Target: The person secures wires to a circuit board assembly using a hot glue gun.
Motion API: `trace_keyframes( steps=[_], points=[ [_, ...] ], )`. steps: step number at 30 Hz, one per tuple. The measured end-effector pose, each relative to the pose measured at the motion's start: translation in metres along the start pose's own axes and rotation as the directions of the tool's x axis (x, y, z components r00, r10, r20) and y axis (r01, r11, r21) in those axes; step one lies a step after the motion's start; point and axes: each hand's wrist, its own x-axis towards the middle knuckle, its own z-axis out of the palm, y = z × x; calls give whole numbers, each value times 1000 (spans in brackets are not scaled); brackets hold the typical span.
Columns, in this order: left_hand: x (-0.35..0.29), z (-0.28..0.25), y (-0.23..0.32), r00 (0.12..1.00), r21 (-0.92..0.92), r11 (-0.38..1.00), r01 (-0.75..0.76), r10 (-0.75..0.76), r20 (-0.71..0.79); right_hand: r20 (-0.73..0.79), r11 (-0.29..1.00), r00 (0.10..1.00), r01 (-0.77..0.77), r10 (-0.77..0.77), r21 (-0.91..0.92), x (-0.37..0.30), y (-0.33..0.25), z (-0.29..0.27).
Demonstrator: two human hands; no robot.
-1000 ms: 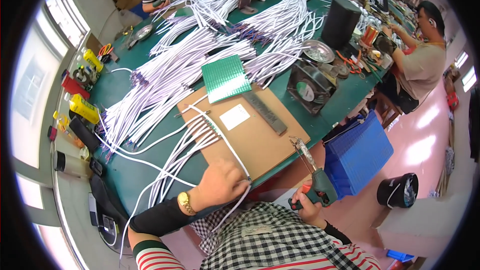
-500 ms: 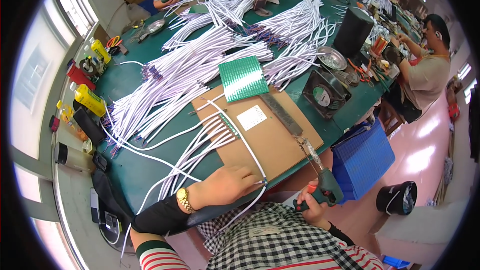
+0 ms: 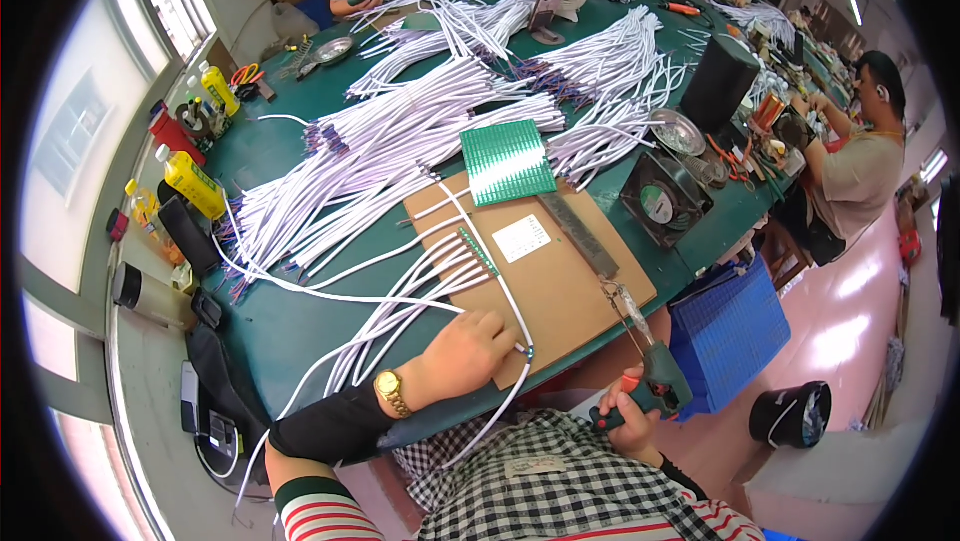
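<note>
My left hand [image 3: 465, 349], fingers closed, grips a white cable [image 3: 400, 299] whose short end pokes out by a small green circuit board piece [image 3: 529, 353]. Another white cable [image 3: 510, 301] passes that piece and hangs over the table edge. In my right hand [image 3: 632, 419] is a green soldering gun [image 3: 660, 381] with a red trigger, its tip pointing up at a dark grey bar [image 3: 580, 236] on the cardboard sheet [image 3: 560, 326]. Several white cables join a narrow green circuit board strip [image 3: 478, 253] on the cardboard, left of a white label [image 3: 521, 238].
Big bundles of white cables [image 3: 400, 131] cover the green table [image 3: 270, 331]. A green panel of boards [image 3: 508, 163] overlaps the cardboard's far edge. A black fan [image 3: 665, 199] and metal dish [image 3: 678, 132] stand right; yellow bottles [image 3: 192, 181] line the left. Other people sit around.
The view has shifted slightly, so the table appears further right. My left hand has moved up a little with the cable, its fingers drawn slightly back from the small green piece. The soldering gun stays in my right hand.
</note>
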Motion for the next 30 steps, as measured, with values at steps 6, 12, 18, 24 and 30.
trace_keyframes(
  steps=[6,12,18,24,30],
  points=[
    [0,-3,24,991,1,991,131,-131,19,-33,1000,999,16,-16,-3,1,-3,3],
    [-2,5,46,977,-46,987,157,-148,153,-71,1000,997,-16,15,-14,0,-1,6],
    [-7,-2,62,932,-304,881,362,-334,142,-66,994,995,-73,78,83,-8,-1,3],
    [3,-37,50,913,21,941,338,-333,237,-58,998,997,-56,58,30,1,-4,9],
    [11,-28,12,975,229,951,209,-220,25,-1,996,997,-73,73,54,-2,-4,3]
  ],
)
